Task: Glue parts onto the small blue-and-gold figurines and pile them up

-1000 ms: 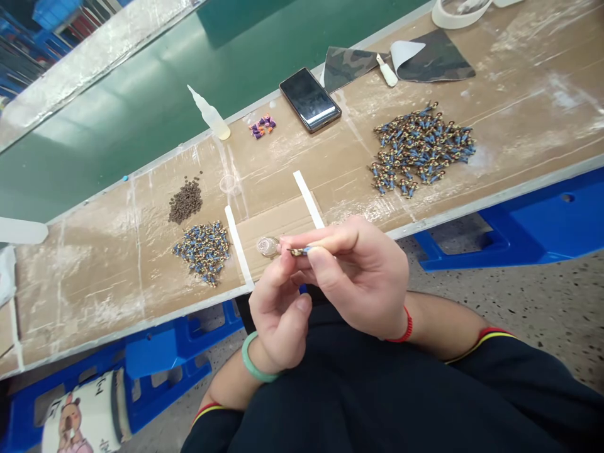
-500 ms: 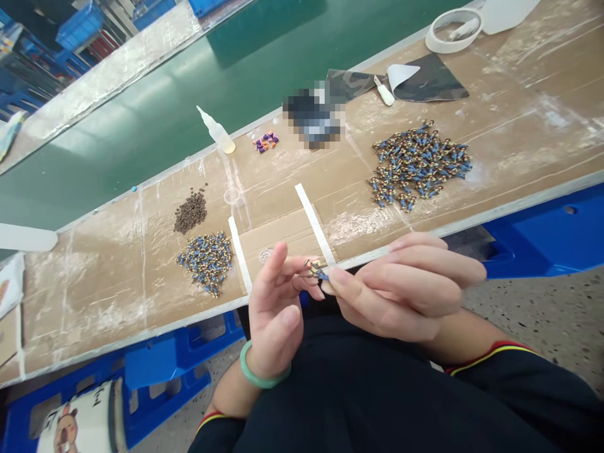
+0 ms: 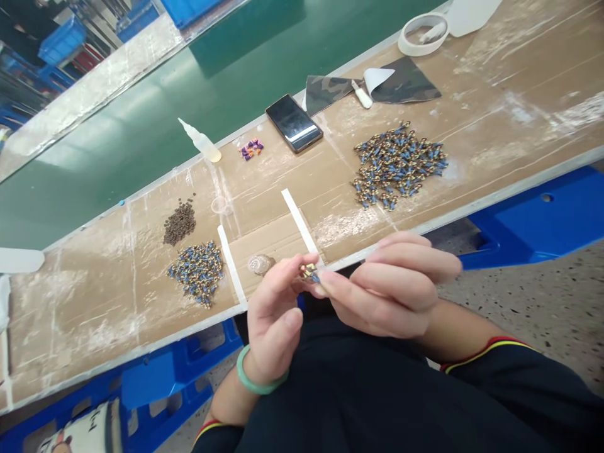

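Above my lap, just in front of the bench edge, my left hand (image 3: 276, 314) and my right hand (image 3: 384, 286) meet at their fingertips. Both pinch one tiny blue and gold figure (image 3: 309, 272) between them. A green bangle circles my left wrist. On the bench left of my hands lies a small pile of the same figures (image 3: 197, 272), with a heap of dark brown bits (image 3: 180, 222) behind it. A larger pile of figures (image 3: 399, 165) lies to the right. A small clear glue blob (image 3: 260, 263) sits on the cardboard between two white strips (image 3: 301, 220).
A glue bottle (image 3: 201, 141), small purple and orange pieces (image 3: 250, 148), a phone (image 3: 293, 123), camouflage cloth (image 3: 372, 85) and a tape roll (image 3: 422, 33) lie at the back of the bench. A green conveyor belt (image 3: 141, 113) runs behind. Blue frames (image 3: 533, 220) stand under the bench.
My right hand's fingers have uncurled and stretched out leftward, and the figure now sits at both hands' fingertips. The view has drifted slightly.
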The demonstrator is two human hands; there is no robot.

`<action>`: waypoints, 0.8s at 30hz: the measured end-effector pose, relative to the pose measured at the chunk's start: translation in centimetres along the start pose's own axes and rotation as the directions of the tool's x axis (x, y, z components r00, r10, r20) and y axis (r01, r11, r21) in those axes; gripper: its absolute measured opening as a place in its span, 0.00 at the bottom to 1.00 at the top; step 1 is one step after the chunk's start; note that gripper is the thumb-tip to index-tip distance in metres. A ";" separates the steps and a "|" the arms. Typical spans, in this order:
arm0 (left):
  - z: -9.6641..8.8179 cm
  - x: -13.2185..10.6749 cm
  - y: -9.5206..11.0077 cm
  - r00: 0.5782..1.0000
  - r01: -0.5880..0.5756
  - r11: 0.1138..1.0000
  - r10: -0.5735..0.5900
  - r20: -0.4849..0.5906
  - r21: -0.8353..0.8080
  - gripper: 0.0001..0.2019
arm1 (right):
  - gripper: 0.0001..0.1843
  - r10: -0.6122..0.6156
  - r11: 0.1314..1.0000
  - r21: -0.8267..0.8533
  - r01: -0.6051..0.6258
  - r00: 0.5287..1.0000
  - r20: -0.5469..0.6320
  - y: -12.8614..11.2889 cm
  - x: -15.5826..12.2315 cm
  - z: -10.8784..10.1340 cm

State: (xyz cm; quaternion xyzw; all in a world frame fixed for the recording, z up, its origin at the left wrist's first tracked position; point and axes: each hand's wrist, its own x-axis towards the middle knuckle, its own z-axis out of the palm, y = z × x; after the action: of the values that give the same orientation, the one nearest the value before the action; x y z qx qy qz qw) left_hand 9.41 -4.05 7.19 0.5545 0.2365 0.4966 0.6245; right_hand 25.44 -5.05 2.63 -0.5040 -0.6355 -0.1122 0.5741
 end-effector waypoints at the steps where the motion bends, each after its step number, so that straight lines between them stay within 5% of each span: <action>1: -0.2 0.1 0.0 0.999 0.002 1.000 -0.001 -0.036 0.013 0.23 | 0.10 -0.081 0.996 -0.043 0.077 0.992 -0.092 0.2 0.4 -0.3; 3: -1.2 0.3 0.1 0.985 -0.003 0.999 0.011 -0.172 0.048 0.23 | 0.09 -0.151 0.980 -0.157 0.126 0.976 -0.157 1.3 0.8 -1.2; 8: -5.0 -0.1 0.2 0.879 -0.005 0.987 0.079 -0.470 0.158 0.11 | 0.08 0.042 0.916 -0.400 -0.037 0.999 0.004 5.5 -1.1 -2.4; 15: -6.8 -0.3 0.3 0.828 0.031 0.982 0.078 -0.556 0.184 0.06 | 0.02 0.245 0.847 -0.512 -0.146 0.960 0.131 7.2 -1.5 -2.2; 24: -9.9 -1.7 0.8 0.723 0.059 0.964 0.138 -0.677 0.260 0.06 | 0.08 0.255 0.855 -0.507 -0.107 0.938 0.233 7.3 -0.5 -1.2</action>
State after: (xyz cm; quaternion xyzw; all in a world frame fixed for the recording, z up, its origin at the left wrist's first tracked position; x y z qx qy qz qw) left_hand 0.09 -1.08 4.80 0.4127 0.5034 0.6442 0.4016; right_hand 31.71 -2.83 -0.61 -0.7012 -0.6135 -0.1376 0.3363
